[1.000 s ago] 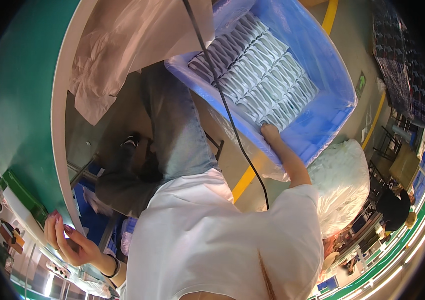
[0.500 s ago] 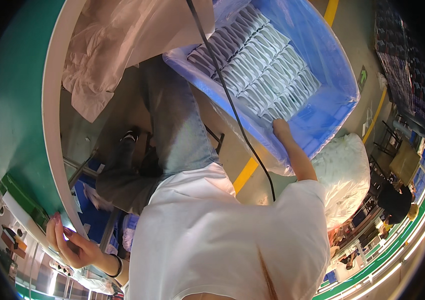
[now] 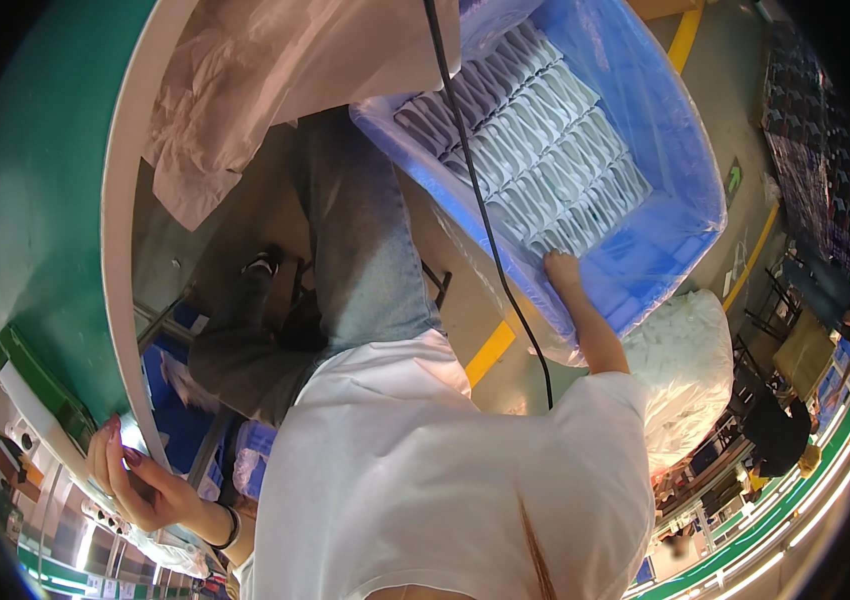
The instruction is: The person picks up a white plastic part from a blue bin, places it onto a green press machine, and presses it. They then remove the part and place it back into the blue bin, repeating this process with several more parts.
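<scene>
My right hand (image 3: 563, 272) reaches into a blue bin (image 3: 690, 170) lined with clear plastic. Its fingers rest on the near end of the rows of silvery flat packets (image 3: 535, 140), and I cannot see whether they grip one. My left hand (image 3: 130, 478) is at the lower left with fingers spread, touching the white rim of a green curved table (image 3: 45, 200). It holds nothing. My white shirt and jeans fill the middle of the view.
A black cable (image 3: 475, 190) hangs across the bin and down past my right arm. A pale plastic sheet (image 3: 275, 60) drapes over the table edge. A stuffed white bag (image 3: 685, 370) stands beside the bin, near a yellow floor line (image 3: 490, 350).
My right hand has moved from the bin's near rim further in, onto the packets. The left hand stays at the table's rim.
</scene>
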Demonstrator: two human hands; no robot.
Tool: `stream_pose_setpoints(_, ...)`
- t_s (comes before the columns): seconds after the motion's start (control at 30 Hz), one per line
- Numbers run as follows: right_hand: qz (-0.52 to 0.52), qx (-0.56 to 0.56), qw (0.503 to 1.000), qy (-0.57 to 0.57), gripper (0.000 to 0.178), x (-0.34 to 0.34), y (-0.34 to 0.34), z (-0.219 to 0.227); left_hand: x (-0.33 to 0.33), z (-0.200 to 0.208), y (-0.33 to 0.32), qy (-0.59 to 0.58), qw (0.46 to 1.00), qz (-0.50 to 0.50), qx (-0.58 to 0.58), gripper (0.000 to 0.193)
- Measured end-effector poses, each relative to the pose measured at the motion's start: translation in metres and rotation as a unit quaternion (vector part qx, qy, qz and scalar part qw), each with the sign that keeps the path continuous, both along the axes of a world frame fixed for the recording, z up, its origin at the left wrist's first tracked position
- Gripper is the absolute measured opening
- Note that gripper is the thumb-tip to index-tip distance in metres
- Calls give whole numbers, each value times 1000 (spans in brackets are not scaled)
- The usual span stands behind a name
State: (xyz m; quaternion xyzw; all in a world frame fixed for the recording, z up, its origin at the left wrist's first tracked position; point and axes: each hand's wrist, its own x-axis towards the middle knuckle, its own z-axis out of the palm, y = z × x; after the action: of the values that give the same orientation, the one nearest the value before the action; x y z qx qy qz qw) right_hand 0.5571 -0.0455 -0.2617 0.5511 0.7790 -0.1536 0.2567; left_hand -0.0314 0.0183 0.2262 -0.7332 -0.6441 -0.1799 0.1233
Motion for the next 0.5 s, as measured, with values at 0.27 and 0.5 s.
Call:
stream_pose_setpoints(0.27, -23, -70, 997, 32, 10, -15, 2, 5, 0, 3, -4, -2, 1000, 13, 10, 20)
stream_pose_setpoints(0.5, -70, -57, 996, 21, 10, -19, -8, 18, 3, -2, 1, 13, 1000, 15, 12, 19)
